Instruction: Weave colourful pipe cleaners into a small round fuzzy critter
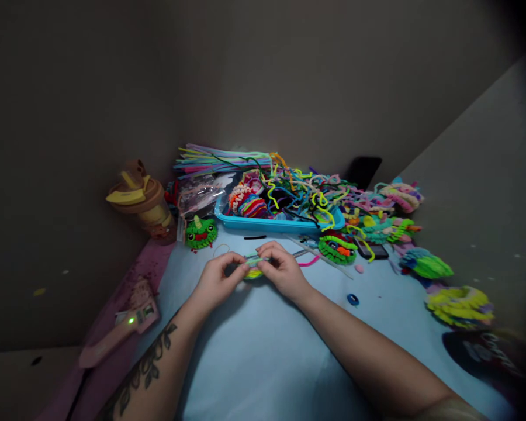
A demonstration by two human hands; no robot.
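Between my two hands is a small ribbed piece of pipe-cleaner work (254,272) in green, yellow and blue. My left hand (221,278) pinches its left side between thumb and fingers. On the other side, my right hand (283,269) grips its right and upper edge, thumb in front. The fingers cover much of the piece. Just right of my right hand lie a pink pipe cleaner (309,262) and a long grey strip (335,266). A short black pipe cleaner (255,237) rests behind the hands.
Behind stands a blue tray (272,224) heaped with colourful pipe cleaners. A green figure (200,233) sits left, another green figure (337,249) right. A lidded cup (142,202) and a pink glue gun (123,330) are at left. Fuzzy pieces (458,305) line the right; a blue roll (353,299) lies nearer.
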